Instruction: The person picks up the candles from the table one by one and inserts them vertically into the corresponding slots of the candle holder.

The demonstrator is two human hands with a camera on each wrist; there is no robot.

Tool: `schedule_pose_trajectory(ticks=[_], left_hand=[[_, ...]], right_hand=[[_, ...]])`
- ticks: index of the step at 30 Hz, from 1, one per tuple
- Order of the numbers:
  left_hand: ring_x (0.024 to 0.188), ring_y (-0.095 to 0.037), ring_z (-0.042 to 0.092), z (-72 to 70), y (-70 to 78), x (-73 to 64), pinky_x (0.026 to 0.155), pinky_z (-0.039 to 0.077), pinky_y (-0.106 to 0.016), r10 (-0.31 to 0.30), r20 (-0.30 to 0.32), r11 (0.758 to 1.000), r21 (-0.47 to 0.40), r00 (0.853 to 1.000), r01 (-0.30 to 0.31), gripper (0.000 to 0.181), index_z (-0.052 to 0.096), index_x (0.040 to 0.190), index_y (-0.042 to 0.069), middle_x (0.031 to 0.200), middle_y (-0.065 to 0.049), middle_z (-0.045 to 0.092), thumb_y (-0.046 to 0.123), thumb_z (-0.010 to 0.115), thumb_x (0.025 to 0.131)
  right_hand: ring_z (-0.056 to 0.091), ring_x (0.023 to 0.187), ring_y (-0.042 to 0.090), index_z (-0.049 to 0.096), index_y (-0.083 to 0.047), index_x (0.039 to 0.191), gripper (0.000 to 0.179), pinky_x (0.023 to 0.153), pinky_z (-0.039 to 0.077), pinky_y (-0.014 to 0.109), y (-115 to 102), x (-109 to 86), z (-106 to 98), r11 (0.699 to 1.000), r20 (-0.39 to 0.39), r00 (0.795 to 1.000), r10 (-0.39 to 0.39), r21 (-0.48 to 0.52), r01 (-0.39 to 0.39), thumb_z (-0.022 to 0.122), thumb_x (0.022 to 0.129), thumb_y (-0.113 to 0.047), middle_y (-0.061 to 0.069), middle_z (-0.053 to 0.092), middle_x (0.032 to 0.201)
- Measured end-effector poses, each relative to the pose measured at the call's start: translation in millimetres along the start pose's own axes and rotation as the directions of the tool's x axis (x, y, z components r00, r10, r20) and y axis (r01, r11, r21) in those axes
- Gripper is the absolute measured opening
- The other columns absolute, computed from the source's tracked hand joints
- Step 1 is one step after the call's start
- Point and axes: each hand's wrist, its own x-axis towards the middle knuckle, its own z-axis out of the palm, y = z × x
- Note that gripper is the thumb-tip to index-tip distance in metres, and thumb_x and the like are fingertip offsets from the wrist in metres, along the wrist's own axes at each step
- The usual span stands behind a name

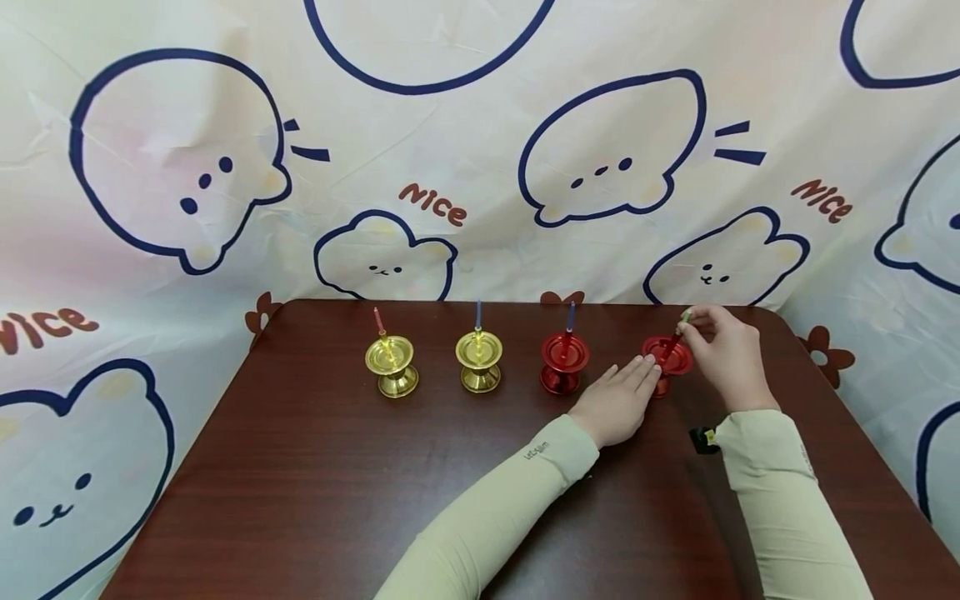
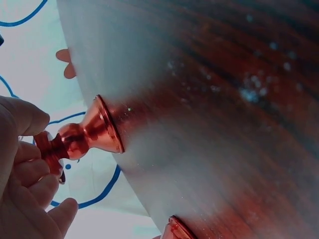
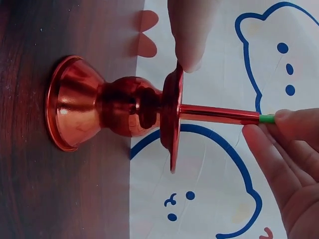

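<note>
A red candle holder stands at the right end of a row on the dark wooden table. My left hand lies flat beside it, its straight fingertips touching the rim of the holder's dish. My right hand pinches the green tip of a thin red candle, which stands in the dish of this holder. The left wrist view shows the same holder from the side, with my left hand by its dish.
Left of it stand a second red holder with a blue candle, a gold holder with a blue candle, and a gold holder with a pink candle. A cartoon-printed cloth hangs behind the table.
</note>
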Motion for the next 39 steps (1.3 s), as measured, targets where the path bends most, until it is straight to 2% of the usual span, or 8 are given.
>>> schedule_pose_trajectory(ticks=[5, 14, 27, 30, 33, 35, 39], left_hand=[[0.154, -0.008, 0.004, 0.8, -0.6, -1.8, 0.123, 0.017, -0.030, -0.001, -0.007, 1.000, -0.003, 1.000, 0.001, 0.058, 0.019, 0.164, 0.021, 0.170, 0.007, 0.011, 0.031, 0.039, 0.110], [0.154, -0.009, 0.004, -0.9, -2.8, -3.6, 0.123, 0.017, -0.031, -0.002, -0.019, 1.000, -0.009, 1.000, 0.002, 0.058, 0.018, 0.164, 0.021, 0.170, 0.006, 0.011, 0.031, 0.039, 0.111], [0.154, -0.008, 0.005, -1.6, 0.6, -6.3, 0.123, 0.018, -0.031, 0.000, -0.009, 0.999, -0.037, 1.000, 0.000, 0.058, 0.020, 0.164, 0.021, 0.169, 0.007, 0.012, 0.030, 0.041, 0.110], [0.154, -0.008, 0.005, -0.6, 1.9, -6.9, 0.123, 0.017, -0.031, 0.000, -0.011, 0.999, -0.032, 1.000, -0.001, 0.058, 0.020, 0.164, 0.021, 0.169, 0.007, 0.013, 0.030, 0.042, 0.110], [0.154, -0.008, 0.006, 1.2, 2.5, -7.6, 0.123, 0.018, -0.031, -0.002, -0.014, 1.000, -0.025, 1.000, 0.001, 0.058, 0.021, 0.164, 0.021, 0.169, 0.007, 0.013, 0.030, 0.042, 0.110], [0.154, -0.008, 0.006, 2.3, 2.6, -7.8, 0.123, 0.018, -0.031, -0.002, -0.013, 1.000, -0.021, 1.000, 0.002, 0.058, 0.020, 0.164, 0.021, 0.169, 0.007, 0.013, 0.031, 0.041, 0.110], [0.154, -0.008, 0.006, 2.1, 3.3, -7.3, 0.123, 0.018, -0.030, 0.005, -0.018, 1.000, -0.018, 1.000, -0.005, 0.058, 0.020, 0.164, 0.021, 0.169, 0.006, 0.013, 0.031, 0.040, 0.110]], right_hand=[[0.069, 0.099, 0.042, 0.066, 0.003, 0.111, 0.020, 0.086, 0.054, 0.056, 1, 0.6, 1, 1.000, 0.019, 1.000, 0.002, 0.009, -0.003, 0.069, 0.098, -0.012, 0.026, 0.070, 0.106], [0.069, 0.098, 0.043, 0.065, 0.004, 0.109, 0.016, 0.085, 0.054, 0.057, -6, 6.6, -3, 0.999, 0.066, 0.997, -0.034, -0.001, 0.034, 0.069, 0.096, -0.006, 0.026, 0.071, 0.103], [0.069, 0.100, 0.038, 0.065, 0.002, 0.114, 0.022, 0.092, 0.051, 0.055, 3, 0.4, -2, 0.998, 0.084, 0.996, 0.038, 0.048, -0.042, 0.068, 0.099, -0.015, 0.023, 0.070, 0.106], [0.069, 0.098, 0.037, 0.065, 0.001, 0.115, 0.024, 0.088, 0.058, 0.031, 5, -1.3, -1, 0.998, 0.076, 0.996, 0.046, 0.049, -0.050, 0.068, 0.099, -0.016, 0.022, 0.071, 0.106], [0.069, 0.095, 0.035, 0.065, 0.001, 0.117, 0.026, 0.077, 0.047, 0.007, 6, -3.1, 0, 0.997, 0.063, 0.997, 0.044, 0.064, -0.048, 0.069, 0.098, -0.017, 0.022, 0.071, 0.105], [0.070, 0.094, 0.034, 0.066, 0.001, 0.117, 0.027, 0.073, 0.039, 0.001, 5, -4.6, 1, 0.996, 0.053, 0.998, 0.038, 0.073, -0.042, 0.070, 0.097, -0.016, 0.022, 0.072, 0.105], [0.070, 0.093, 0.033, 0.066, 0.001, 0.119, 0.028, 0.074, 0.037, -0.002, 5, -6.5, 0, 0.997, 0.024, 0.999, 0.032, 0.076, -0.034, 0.071, 0.096, -0.014, 0.021, 0.072, 0.105]])
